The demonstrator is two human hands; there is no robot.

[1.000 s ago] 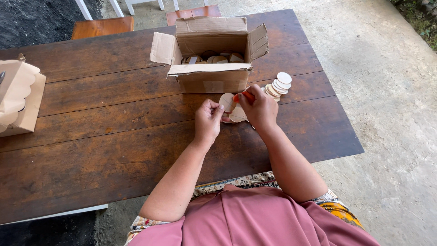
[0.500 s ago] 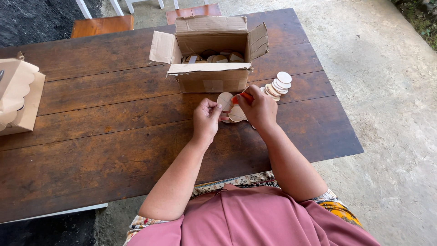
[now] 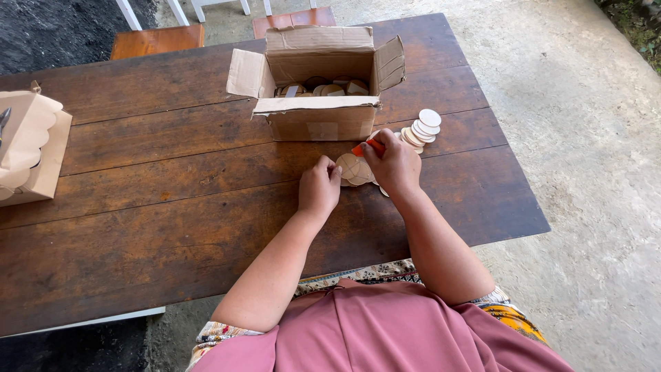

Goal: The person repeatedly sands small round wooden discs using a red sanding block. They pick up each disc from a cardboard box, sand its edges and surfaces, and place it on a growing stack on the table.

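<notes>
Hands barely moved — left hand (image 3: 319,187) pinches a wooden disc (image 3: 348,165), right hand (image 3: 394,164) grips an orange tool (image 3: 368,147).

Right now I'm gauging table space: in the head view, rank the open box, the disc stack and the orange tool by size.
1. Open box
2. Disc stack
3. Orange tool, though the right hand hides part of it.

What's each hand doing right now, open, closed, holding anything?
Left hand: fingers curled shut on a round wooden disc.
Right hand: closed on an orange tool, its tip over the disc.
</notes>
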